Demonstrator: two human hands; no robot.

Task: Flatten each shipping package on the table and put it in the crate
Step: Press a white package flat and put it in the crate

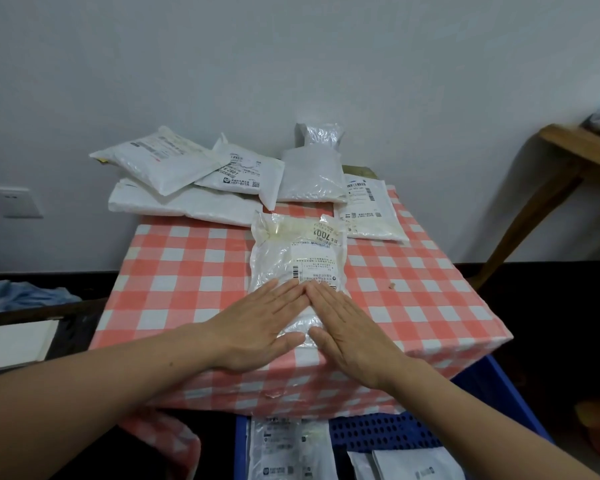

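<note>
We press our left hand [257, 327] and right hand [349, 332] flat, fingers straight and fingertips touching, on the package [300, 251] lying mid-surface [187, 271]. A pile [167, 164] lies at 12 o'clock, and the crate [388, 434] sits below at 6.

Both hands, left [257, 323] and right [350, 330], pressing flat on package [298, 251], checked table [187, 271], blue crate [492, 403] below

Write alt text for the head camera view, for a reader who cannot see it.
A person's left hand and right hand press flat, fingertips touching, on the near end of a shipping package lying on a red-checked table. More white packages are piled at the far edge by the wall, and a blue crate below the near edge already holds some.
</note>
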